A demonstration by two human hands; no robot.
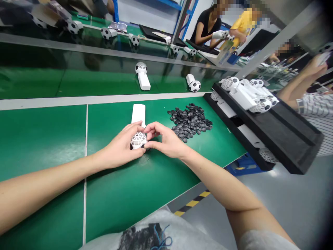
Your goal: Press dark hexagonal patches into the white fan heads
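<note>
At the table's middle: one white unit (138, 114) lies flat, its body pointing away from the person, its round lattice head (138, 140) toward the person.
Left hand (122, 144): closed around the head's left side, thumb along the near edge.
Right hand (166, 141): thumb and fingertips parted, meeting the head's right edge (whether they pinch a small part cannot be told).
Pile: black pieces (191, 121), too many to count, heaped in one group right of the hands.
Table (111, 194): green and glossy, crossed by one pale seam (85, 194).
Green strip (104, 78): beyond a pale ledge (65, 102); two finished-looking units (142, 77), well apart.
Black trays (293, 128): two, one overlapping the other, at the table's right edge; both bear white units, those in the upper overlapping.
Floor (293, 205): grey, with one yellow-and-black striped band (192, 203).
Room: at least two people across the line, one in a black top (206, 24), one in a yellow top (243, 24); one striped sleeve (314, 104) at right.
</note>
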